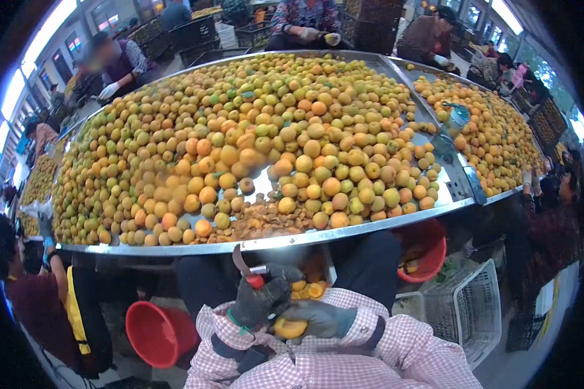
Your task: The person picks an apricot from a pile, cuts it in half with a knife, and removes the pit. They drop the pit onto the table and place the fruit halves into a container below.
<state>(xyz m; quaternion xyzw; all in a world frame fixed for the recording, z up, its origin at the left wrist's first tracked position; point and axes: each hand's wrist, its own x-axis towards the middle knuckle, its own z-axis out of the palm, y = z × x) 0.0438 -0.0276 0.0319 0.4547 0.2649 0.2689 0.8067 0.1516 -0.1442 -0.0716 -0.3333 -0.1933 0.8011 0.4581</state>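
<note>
Low in the view, my left hand (261, 299), in a dark glove, is closed around a knife (242, 262) with a curved blade and red handle part. Beside it my right hand (328, 319), in a grey glove, has its fingers closed round an orange fruit half (290, 328). Several cut fruit pieces (308, 289) lie in a container just beyond my hands. Ahead, a metal-edged table (292, 240) bears a large heap of yellow-orange fruit (240, 129), with small cut pieces (266, 223) near its front edge.
Red buckets stand at the left (159, 334) and right (428, 249) under the table edge. A grey plastic crate (477, 311) is at the lower right. A bottle (457, 120) stands on the table divider. People sit around the table and on both sides.
</note>
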